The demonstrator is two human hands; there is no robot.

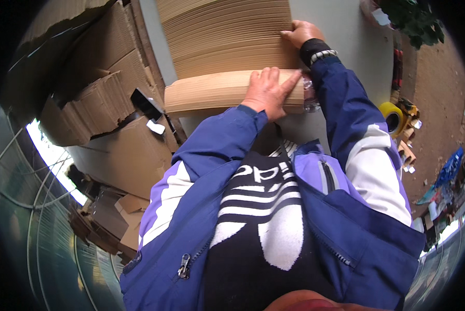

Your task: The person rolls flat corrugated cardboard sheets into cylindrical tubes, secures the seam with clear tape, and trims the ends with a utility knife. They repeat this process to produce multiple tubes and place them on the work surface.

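Note:
Flat cardboard pieces [228, 35] stand packed edge-up in a wide stack on a grey tabletop [345, 23]. Along the near side of the stack lies a bundle of cardboard pieces [205, 93], with clear plastic [310, 95] at its right end. My left hand [269, 91] rests on top of this bundle, fingers spread, thumb towards the right end. At the stack's right edge, my right hand [304, 34] touches the cardboard with thumb and finger; whether it grips a piece cannot be told.
Cardboard boxes and sheets [127, 151] fill the left side, with a dark phone-like device [147, 105] on them. A yellow tape roll [391, 116] is at the table's right edge. Green leaves [415, 23] are at the upper right, and a blue plastic bag [450, 167] lies farther right.

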